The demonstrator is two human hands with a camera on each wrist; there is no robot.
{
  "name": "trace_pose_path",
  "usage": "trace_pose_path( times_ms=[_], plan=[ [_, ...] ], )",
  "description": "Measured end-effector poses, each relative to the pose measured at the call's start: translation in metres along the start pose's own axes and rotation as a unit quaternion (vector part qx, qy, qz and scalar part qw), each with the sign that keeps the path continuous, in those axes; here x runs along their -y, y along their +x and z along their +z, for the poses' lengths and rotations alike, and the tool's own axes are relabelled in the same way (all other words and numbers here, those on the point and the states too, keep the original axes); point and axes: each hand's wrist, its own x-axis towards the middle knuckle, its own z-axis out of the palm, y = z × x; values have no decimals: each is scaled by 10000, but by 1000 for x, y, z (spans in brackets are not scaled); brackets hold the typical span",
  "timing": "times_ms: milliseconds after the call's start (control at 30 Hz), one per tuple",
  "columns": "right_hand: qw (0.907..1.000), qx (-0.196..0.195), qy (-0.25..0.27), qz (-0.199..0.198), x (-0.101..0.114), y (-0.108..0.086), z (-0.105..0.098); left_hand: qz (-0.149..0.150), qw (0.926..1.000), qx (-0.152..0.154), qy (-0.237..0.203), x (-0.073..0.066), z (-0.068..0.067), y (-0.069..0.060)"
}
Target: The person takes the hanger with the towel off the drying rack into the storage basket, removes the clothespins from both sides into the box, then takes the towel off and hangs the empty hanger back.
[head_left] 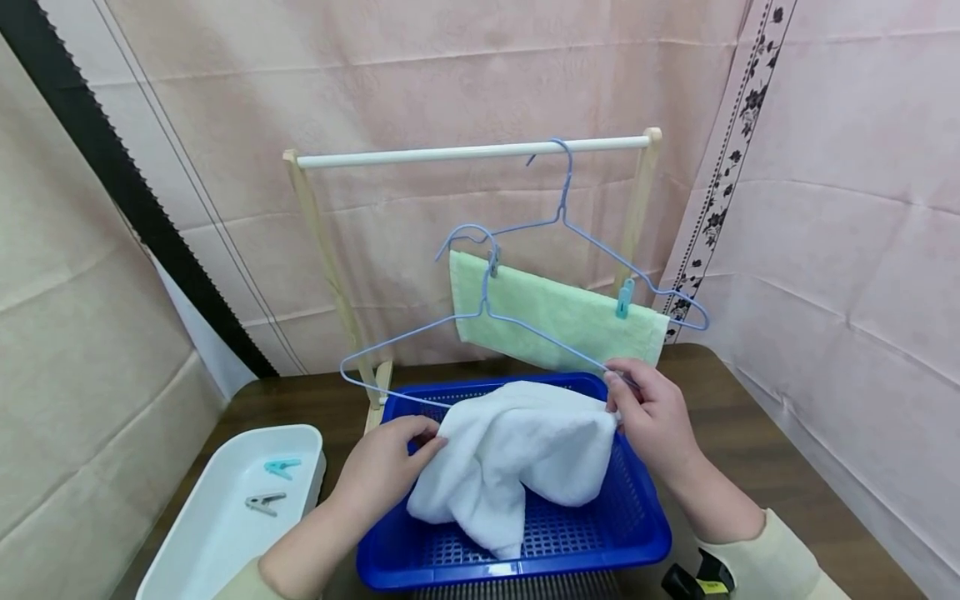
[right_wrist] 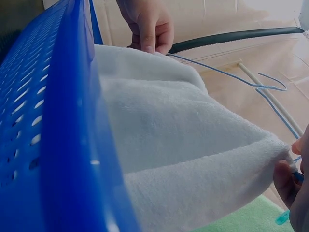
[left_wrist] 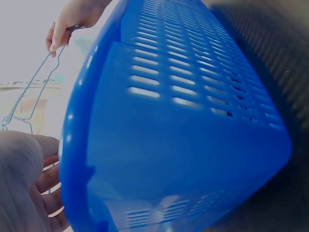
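A white towel (head_left: 525, 450) lies bunched over a blue clothes hanger (head_left: 420, 333), above the blue basket (head_left: 517, 571). My left hand (head_left: 390, 467) pinches the towel's left edge, close to the hanger's bottom bar. At the hanger's right end, my right hand (head_left: 656, 417) grips the wire together with a towel corner; in the right wrist view that corner (right_wrist: 277, 147) reaches its fingertips. Something small and dark (left_wrist: 76, 27) shows by the right hand in the left wrist view, its kind unclear. The towel hides most of the bottom bar.
Behind, a second blue hanger (head_left: 600, 242) hangs from a white rod (head_left: 465, 153), with a green cloth (head_left: 547, 312) clipped on by clothespins (head_left: 625, 298). To the left, a white tray (head_left: 195, 508) holds a teal clothespin (head_left: 282, 468) and a grey clothespin (head_left: 265, 502).
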Motion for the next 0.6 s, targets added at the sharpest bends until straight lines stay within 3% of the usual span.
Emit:
trace_pose_path(
  times_ms=[600],
  plan=[
    [9997,-18,-82,240,-2,3,0,-80,9990,444,64,13,6,-10]
  ],
)
